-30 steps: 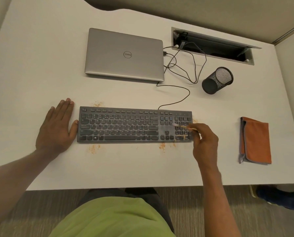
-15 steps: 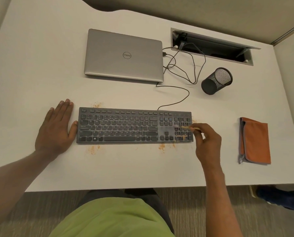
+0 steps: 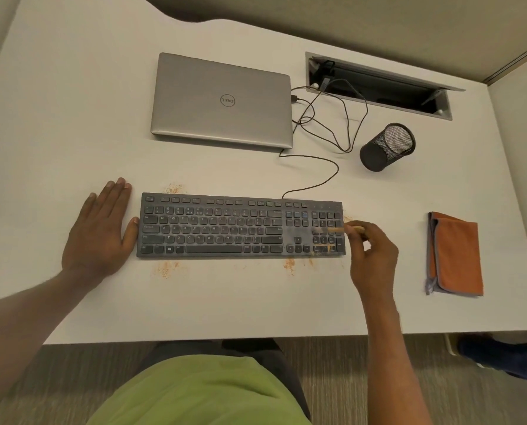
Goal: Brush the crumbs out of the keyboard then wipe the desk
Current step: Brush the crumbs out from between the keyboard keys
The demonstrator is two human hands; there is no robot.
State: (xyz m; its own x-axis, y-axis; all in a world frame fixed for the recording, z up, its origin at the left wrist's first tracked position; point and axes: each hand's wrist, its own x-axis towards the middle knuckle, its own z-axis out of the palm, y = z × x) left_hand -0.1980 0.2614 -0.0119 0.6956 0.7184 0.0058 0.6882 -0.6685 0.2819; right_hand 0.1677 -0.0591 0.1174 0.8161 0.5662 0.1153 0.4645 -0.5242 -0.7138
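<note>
- The white bench [image 3: 72, 102] carries everything, and I sit at its near edge.
- A closed silver laptop [image 3: 222, 101] lies at the back, beyond the keyboard.
- The dark keyboard [image 3: 219, 225] lies flat in front of me, its long side along the near edge of the bench. Its thin cable [image 3: 320, 182] runs back toward the laptop.
- An open cable hatch [image 3: 378, 84] is set into the bench at the back right, with wires coming out of it.
- A folded orange cloth [image 3: 455, 253] lies well to the right of the keyboard, untouched.
- My left hand [image 3: 99, 234] lies flat on the bench, fingers straight, with the thumb against the keyboard's left end; it holds nothing.
- My right hand [image 3: 374, 253] is at the keyboard's right end, its fingers curled and pinching a small brush.
- A black mesh cup [image 3: 388, 147] lies tipped on its side behind the keyboard's right end.
- The brush [image 3: 355, 230] has a light wooden handle and reaches over the number pad; its head is a blur.
- Orange crumbs [image 3: 289, 264] sit in small patches on the bench along the keyboard's near edge, by its far left corner and beside its right end, with a few on the number pad.
</note>
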